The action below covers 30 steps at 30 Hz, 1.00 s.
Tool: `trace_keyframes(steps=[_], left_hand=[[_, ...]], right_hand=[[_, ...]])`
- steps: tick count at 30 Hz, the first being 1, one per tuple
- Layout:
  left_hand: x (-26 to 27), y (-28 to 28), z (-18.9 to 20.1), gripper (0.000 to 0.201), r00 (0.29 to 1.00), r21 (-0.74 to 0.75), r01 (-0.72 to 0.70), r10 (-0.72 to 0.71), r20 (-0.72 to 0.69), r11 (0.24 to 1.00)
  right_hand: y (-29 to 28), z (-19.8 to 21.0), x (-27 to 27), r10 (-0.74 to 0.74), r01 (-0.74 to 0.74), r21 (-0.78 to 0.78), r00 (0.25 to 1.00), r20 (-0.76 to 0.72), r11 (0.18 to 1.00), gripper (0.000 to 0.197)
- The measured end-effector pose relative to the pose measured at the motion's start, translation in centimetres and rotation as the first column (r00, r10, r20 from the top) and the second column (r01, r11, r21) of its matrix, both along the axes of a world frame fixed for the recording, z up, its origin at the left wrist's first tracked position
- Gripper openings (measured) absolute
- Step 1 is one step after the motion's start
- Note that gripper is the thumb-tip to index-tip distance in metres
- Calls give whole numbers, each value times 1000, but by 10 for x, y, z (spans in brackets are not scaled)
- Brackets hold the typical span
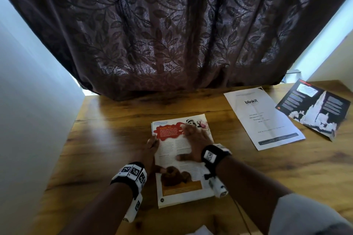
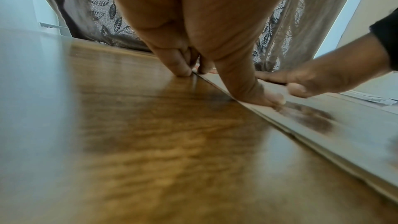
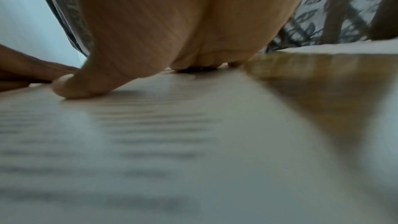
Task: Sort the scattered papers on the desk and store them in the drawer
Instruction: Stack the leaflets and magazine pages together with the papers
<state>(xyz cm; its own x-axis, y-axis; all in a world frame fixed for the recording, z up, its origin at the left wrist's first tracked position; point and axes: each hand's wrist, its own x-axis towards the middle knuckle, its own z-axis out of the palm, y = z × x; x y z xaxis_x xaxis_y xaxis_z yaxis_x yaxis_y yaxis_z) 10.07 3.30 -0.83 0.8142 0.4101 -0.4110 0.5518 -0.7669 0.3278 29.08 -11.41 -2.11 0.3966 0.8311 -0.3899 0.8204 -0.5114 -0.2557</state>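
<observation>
A stack of printed magazine pages [image 1: 183, 183] lies flat in the middle of the wooden desk [image 1: 107, 139]. My left hand [image 1: 151, 144] stands against the stack's left edge, fingertips [image 2: 183, 71] down at the desk and thumb lying on the top page [image 2: 344, 134]. My right hand [image 1: 193, 139] rests flat on the top page [image 3: 150, 142], fingers spread and thumb [image 3: 71, 88] pressing down. A white "blinkit" sheet [image 1: 263, 118] lies loose to the right. Farther right is a dark leaflet [image 1: 313, 108] with a white tower picture. No drawer is in view.
A dark leaf-patterned curtain [image 1: 172, 34] hangs over the desk's far edge. A pale wall [image 1: 28, 101] borders the desk on the left. Something white [image 1: 200, 232] pokes in at the near edge.
</observation>
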Motion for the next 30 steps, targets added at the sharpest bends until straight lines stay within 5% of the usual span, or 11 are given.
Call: trace_keyframes(steps=[5,14,17,20,22,24,27,30], left_hand=[[-1,1,-2,119,1000,-37,-24,25,8,999],[-1,-2,5,116,999,-58,-24,25,29,998],[-1,-1,3,117,999,-51,-33,33,18,998],[0,1,0,118,999,-59,-45,46,12,997],[0,3,-2,118,998,-67,-59,60,10,996],[-1,4,-4,117,999,-64,-49,49,-2,997],[-1,3,-3,116,999,-44,-24,23,-35,999],[-2,3,-4,116,999,-43,-27,26,-31,999]], right_hand=[[-50,-1,37,58,-55,-133,998,18,990,153],[-126,-10,13,95,-92,-136,995,18,986,154],[-137,-1,9,72,-76,-77,996,-48,994,136],[-146,15,30,-94,119,94,966,-239,988,80],[-153,23,56,-206,225,161,971,-124,961,48],[-163,26,85,-334,320,160,940,70,934,52],[-178,22,117,-578,571,96,812,84,816,75],[-185,10,126,-571,568,64,813,114,821,64]])
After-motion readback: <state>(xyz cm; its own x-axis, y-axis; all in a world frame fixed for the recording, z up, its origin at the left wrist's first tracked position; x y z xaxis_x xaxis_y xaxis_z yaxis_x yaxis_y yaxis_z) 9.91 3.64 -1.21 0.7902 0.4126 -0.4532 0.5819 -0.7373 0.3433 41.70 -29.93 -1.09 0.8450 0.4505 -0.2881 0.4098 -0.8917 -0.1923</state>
